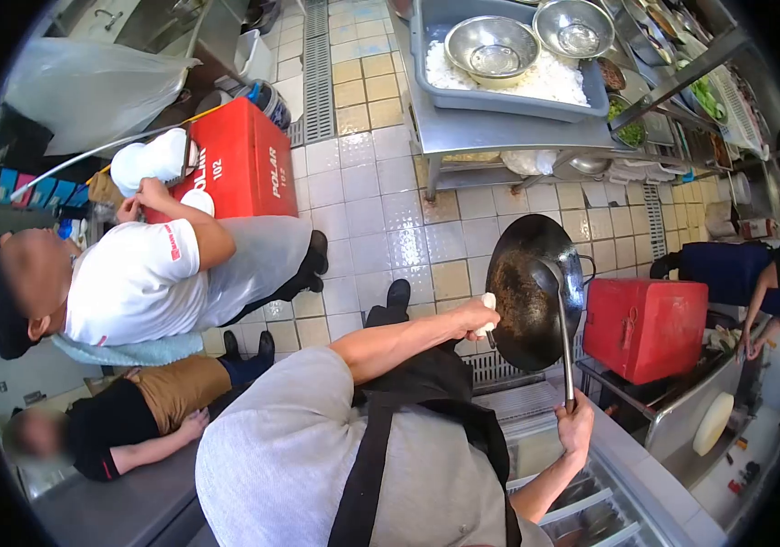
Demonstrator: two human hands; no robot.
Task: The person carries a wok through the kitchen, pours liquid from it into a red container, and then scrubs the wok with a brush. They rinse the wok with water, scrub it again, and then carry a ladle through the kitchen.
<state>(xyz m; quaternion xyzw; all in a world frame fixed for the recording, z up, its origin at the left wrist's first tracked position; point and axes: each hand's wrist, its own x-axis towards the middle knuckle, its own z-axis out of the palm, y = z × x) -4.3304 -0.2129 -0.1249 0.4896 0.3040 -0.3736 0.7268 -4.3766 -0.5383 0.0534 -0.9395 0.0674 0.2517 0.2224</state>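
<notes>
A dark wok (513, 296) is held out over the tiled floor, tilted so that its inside shows. My left hand (477, 319) is closed round its handle, with a white cloth (489, 313) at the grip. In my right hand (575, 427) is the end of a long metal ladle (566, 351). The ladle's bowl rests at or over the wok's inner surface near the right side. No food can be made out in the wok.
A co-worker in white (135, 283) stands left by a red cooler (244, 159); another person (153, 401) is behind. A steel table (518, 135) bears a grey tub (508, 105) with bowls. At right are a red box (645, 328) and a person in blue (723, 272).
</notes>
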